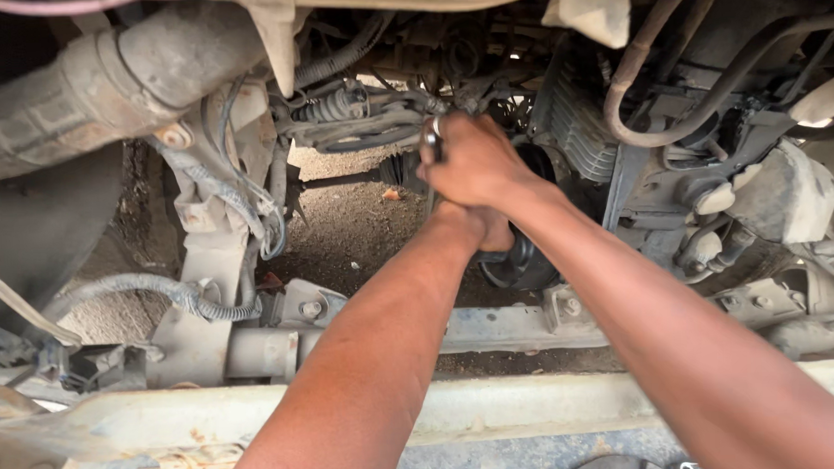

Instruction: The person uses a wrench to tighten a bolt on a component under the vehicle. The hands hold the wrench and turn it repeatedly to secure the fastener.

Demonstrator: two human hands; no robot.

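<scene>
The left hand (487,230) sits mostly hidden behind the right wrist — the round black rubber part (521,263) beneath shows only partly.

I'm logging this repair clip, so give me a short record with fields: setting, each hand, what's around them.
setting: underside of a vehicle, seen from below, dirt ground beyond
right hand: closed around a small shiny metal tool, raised toward the engine parts
left hand: just below the right wrist, mostly hidden, against a round black rubber part
nearby: rusty grey exhaust pipe at upper left, grey ribbed corrugated hose at lower left, pale dusty metal crossmember under the arms
</scene>
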